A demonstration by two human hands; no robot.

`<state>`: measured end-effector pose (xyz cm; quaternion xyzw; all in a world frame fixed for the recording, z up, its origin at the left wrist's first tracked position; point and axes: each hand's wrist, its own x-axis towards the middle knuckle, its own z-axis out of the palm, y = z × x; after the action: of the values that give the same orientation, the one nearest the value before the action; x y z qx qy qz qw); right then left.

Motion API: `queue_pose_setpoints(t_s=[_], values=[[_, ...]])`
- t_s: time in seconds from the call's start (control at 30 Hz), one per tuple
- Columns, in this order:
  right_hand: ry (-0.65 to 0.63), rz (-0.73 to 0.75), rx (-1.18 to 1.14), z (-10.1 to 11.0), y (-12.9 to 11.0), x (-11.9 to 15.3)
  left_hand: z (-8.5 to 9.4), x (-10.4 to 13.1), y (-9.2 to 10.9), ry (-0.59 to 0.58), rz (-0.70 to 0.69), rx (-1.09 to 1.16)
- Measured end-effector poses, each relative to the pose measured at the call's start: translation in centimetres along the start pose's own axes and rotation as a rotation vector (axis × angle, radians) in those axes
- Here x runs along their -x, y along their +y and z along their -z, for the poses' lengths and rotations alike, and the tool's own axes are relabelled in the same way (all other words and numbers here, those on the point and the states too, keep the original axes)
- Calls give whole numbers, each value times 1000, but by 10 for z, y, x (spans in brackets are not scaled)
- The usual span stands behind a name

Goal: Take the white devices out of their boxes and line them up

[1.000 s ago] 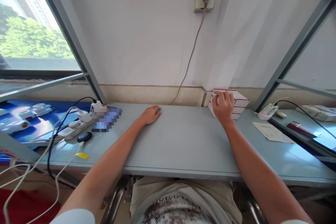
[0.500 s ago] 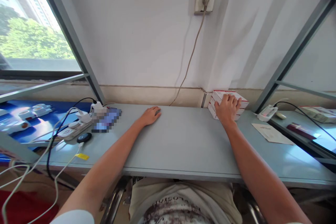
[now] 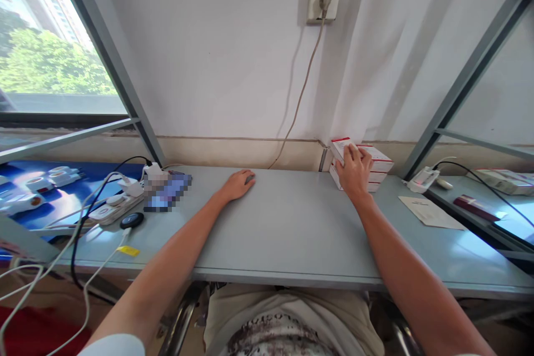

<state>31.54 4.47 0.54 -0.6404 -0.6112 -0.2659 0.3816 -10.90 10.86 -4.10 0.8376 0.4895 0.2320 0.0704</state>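
My left hand rests on the grey desk, its fingers curled around a small dark grey object. Most of that object is covered, so its kind does not show. At the back right, my right hand grips a small white box with a red edge between thumb and fingers. This box sits slightly raised and tilted at the left top of a stack of similar white boxes. My wrist hides part of the stack's front.
On the left lie a power strip with plugs and cables, a blurred-out phone and a round black puck. A paper sheet and a white adapter lie right. Metal posts rise at both sides.
My right hand has shifted a little left and closed on the top left box, which has come up and tilted off the stack. My left hand has stayed in place.
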Motion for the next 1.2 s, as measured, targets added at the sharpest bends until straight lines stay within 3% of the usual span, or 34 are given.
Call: queue_pose_setpoints(t_s=[0.13,0.17,0.27,0.37,0.5,0.57,0.63,0.7,0.77,0.97,1.07,1.2], values=[[-24,206,-169,-7,-29,5,2,-3,32,52,8,153],[-37,258,-228,-11,-40,8,2,-3,44,48,36,342],[-42,354,-407,-24,-80,22,2,1,78,-136,107,865],[-91,467,-549,-26,-118,34,2,8,99,-220,101,1157],[-192,482,-745,-15,-145,37,0,8,101,-80,179,1324],[-239,343,-903,-14,-146,33,-2,5,96,48,261,1301],[-237,108,-1025,-19,-141,30,-3,2,91,135,290,1190],[-210,-100,-1078,-27,-133,29,-3,2,89,155,222,1038],[-218,-217,-1116,-34,-124,30,-3,5,91,139,105,916],[-460,-230,-1240,-32,-117,35,-4,10,93,107,-150,668],[-464,-220,-1223,-24,-121,34,-4,9,88,149,-139,523],[-482,-351,-1256,-18,-126,34,1,13,88,280,-141,345]])
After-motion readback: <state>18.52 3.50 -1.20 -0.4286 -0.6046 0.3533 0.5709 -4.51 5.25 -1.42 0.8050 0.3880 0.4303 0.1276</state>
